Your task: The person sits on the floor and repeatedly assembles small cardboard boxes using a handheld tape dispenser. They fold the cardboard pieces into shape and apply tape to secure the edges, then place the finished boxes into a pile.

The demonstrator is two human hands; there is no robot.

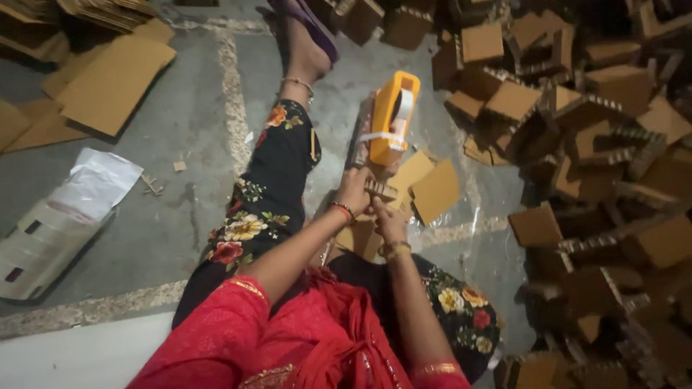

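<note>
Here both hands' fingers [358, 189] grip a cardboard piece [380, 189], orange tape dispenser [391, 115] just beyond, cardboard heap [598, 144] alongside

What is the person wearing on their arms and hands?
Both arms come out of short red sleeves with gold trim at the edge. The left hand has a red bangle at the wrist. The right hand has a gold-coloured bangle. No gloves on either hand.

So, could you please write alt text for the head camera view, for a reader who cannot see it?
A person sitting on a concrete floor holds a small cardboard piece with the left hand and right hand, beside a yellow tape dispenser. A big pile of folded cardboard pieces lies to the right, and flat cardboard sheets lie at upper left.
</note>
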